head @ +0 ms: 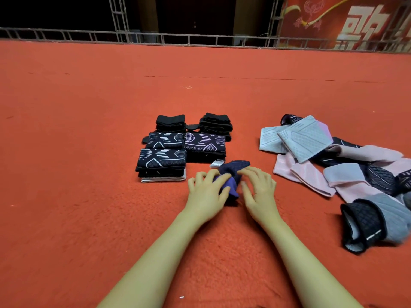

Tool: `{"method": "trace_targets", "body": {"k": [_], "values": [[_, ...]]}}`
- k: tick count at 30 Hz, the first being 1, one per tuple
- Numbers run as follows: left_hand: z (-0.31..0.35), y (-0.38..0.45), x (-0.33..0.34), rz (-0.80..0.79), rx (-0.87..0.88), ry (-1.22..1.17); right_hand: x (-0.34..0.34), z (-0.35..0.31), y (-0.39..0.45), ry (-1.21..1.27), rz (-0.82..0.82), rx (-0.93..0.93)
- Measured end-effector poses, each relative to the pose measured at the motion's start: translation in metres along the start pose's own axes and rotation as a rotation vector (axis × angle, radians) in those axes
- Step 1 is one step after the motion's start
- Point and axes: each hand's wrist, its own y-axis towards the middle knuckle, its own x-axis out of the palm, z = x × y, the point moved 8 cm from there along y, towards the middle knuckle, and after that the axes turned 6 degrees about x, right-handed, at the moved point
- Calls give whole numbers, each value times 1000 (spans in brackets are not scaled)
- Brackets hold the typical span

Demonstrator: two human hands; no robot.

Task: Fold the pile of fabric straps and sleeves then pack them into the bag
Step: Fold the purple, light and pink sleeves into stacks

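A crumpled dark navy sleeve [231, 172] with a purple inside and a white label lies on the red carpet between my hands. My left hand [205, 192] and my right hand [259, 190] both grip it with curled fingers, one on each side. Just behind and to the left stand stacks of folded dark patterned sleeves [161, 162] and folded black straps [170, 122]. To the right sprawls an unfolded pile of grey, pink and dark sleeves [347, 165]. No bag is in view.
Red carpet [89, 152] covers the whole floor around me. A metal truss railing [189, 38] runs along its far edge, with a red banner [344, 21] at the back right.
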Motion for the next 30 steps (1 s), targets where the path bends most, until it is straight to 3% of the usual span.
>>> {"method": "trace_targets", "body": {"k": [5,11,14,20,26,30], "values": [[3,-10,0,108,55,-12,28,25,-8,-177,-281,-4],[0,-33,-7,270,101,-86,38,30,-6,-239,-303,-24],[1,-34,-11,303,88,-116,29,23,-7,-191,-177,-59],[-19,-47,-25,450,-108,-300,-8,27,-5,-92,82,122],[-41,-57,-33,578,-346,-351,-12,33,-7,-221,133,197],[-42,-55,-30,522,-377,-366,-11,28,-8,-330,160,130]]}}
